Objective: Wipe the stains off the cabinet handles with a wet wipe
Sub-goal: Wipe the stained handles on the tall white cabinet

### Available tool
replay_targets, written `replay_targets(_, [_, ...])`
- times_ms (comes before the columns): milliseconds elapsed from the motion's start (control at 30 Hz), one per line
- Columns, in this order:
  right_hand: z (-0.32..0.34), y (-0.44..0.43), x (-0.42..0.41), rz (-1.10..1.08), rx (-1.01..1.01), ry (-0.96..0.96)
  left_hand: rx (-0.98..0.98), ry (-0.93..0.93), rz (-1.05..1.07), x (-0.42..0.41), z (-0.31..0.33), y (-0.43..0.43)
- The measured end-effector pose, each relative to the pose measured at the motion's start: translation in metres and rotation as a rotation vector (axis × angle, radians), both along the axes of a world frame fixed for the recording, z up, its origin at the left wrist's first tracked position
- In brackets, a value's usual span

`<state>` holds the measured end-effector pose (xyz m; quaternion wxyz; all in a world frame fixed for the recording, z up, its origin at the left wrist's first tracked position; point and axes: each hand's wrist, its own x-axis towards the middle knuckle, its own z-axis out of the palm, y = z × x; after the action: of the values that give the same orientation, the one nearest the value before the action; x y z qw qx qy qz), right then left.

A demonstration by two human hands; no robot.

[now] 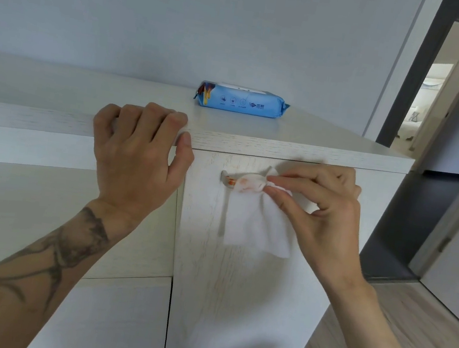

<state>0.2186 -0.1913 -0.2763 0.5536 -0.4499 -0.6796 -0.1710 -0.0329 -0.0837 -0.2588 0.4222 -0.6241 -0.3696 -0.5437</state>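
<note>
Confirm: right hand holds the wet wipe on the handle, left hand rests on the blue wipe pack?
No. Head view: left hand grips the cabinet top's edge; the blue wipe pack lies apart behind it. Right hand, wet wipe and handle are as stated.

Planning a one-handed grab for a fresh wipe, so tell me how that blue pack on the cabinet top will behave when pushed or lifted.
The blue pack is a film pouch with crimped ends, so it probably gives under a grip. It lies flat on the cabinet top, so a push likely slides it rather than tips it.
</note>
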Motion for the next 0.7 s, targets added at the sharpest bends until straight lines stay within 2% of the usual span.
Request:
replay_targets(500, [0.002, 0.012, -0.044, 0.051, 0.044, -0.053, 0.026, 0.006, 0.011, -0.001, 0.0, 0.001])
replay_targets(700, [0.001, 0.0, -0.019, -0.014, 0.041, -0.046, 0.011, 0.018, 0.011, -0.001, -0.001, 0.001])
